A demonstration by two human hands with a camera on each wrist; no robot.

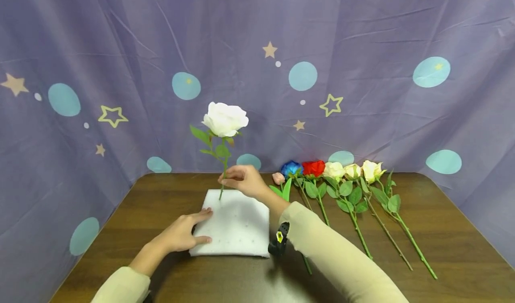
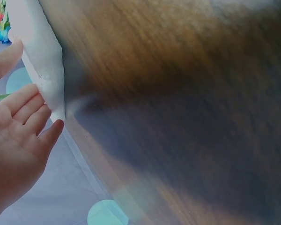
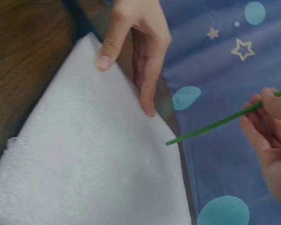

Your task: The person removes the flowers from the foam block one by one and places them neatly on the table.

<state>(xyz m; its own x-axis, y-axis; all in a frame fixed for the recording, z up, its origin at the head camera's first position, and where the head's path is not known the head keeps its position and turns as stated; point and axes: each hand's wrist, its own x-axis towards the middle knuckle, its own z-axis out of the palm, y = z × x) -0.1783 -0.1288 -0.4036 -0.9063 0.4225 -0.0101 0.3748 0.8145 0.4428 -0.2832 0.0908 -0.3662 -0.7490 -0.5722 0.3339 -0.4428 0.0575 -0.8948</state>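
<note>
A white artificial rose stands nearly upright, its green stem pinched by the fingers and thumb of my right hand. In the right wrist view the lower end of the stem meets the white foam block near its far edge; whether it has entered the foam I cannot tell. My left hand rests against the block's left side. Its thumb and forefinger lie spread on the top face, while the left wrist view has the other fingers fairly straight along the side. Small holes dot the foam.
Right of the block, several artificial flowers lie in a row on the brown wooden table: a small pink bud, a blue rose, a red rose and cream roses. A purple patterned curtain hangs behind.
</note>
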